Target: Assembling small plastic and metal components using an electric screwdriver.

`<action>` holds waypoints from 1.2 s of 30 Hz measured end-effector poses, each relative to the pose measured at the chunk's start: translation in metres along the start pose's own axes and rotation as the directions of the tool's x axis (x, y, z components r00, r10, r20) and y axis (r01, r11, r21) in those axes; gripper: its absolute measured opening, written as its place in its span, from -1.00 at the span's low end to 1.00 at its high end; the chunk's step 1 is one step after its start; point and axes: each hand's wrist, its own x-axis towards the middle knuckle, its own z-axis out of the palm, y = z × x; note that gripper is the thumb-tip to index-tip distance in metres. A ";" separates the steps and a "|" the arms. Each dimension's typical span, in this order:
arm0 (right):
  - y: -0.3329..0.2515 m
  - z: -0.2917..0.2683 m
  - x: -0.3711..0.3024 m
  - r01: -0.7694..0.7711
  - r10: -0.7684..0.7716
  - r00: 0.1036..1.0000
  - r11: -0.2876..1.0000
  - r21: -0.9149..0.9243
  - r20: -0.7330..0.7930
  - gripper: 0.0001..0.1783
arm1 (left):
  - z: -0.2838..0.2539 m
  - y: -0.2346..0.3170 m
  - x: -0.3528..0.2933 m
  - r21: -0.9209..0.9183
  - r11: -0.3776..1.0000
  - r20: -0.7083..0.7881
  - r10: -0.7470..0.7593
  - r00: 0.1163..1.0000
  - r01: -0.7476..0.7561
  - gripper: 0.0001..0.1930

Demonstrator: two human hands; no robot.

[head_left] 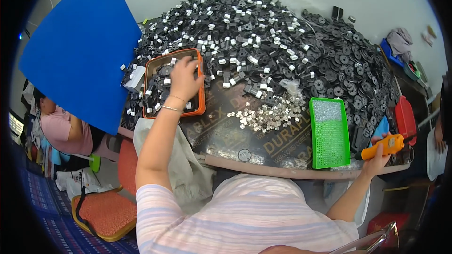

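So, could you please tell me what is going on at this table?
A person has their left hand in an orange bin of black plastic parts; whether it grips one is unclear. Their right hand holds an orange electric screwdriver beside a green tray of small screws. Loose round metal pieces lie mid-table, with a large heap of black parts behind.

Left hand (187,81) is over an orange bin (203,99) of black parts (154,87), right hand (375,162) is wrapped round an orange power tool (387,146) near a green tray (347,131), massive dark pile (235,30) far side.
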 end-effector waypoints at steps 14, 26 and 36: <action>0.003 0.037 -0.095 0.581 -0.385 0.811 0.445 -0.682 0.440 -0.25 | 0.112 0.089 0.084 0.026 0.942 0.529 -0.297 0.795 0.335 0.22; 0.035 0.022 -0.122 0.362 -0.109 0.925 0.541 -0.759 0.364 -0.34 | 0.160 0.085 0.131 -0.033 0.987 0.561 -0.113 0.820 0.159 -0.04; 0.031 0.024 -0.126 0.356 -0.107 0.926 0.568 -0.742 0.362 -0.41 | 0.169 0.080 0.137 -0.029 0.988 0.625 -0.103 0.774 0.154 0.07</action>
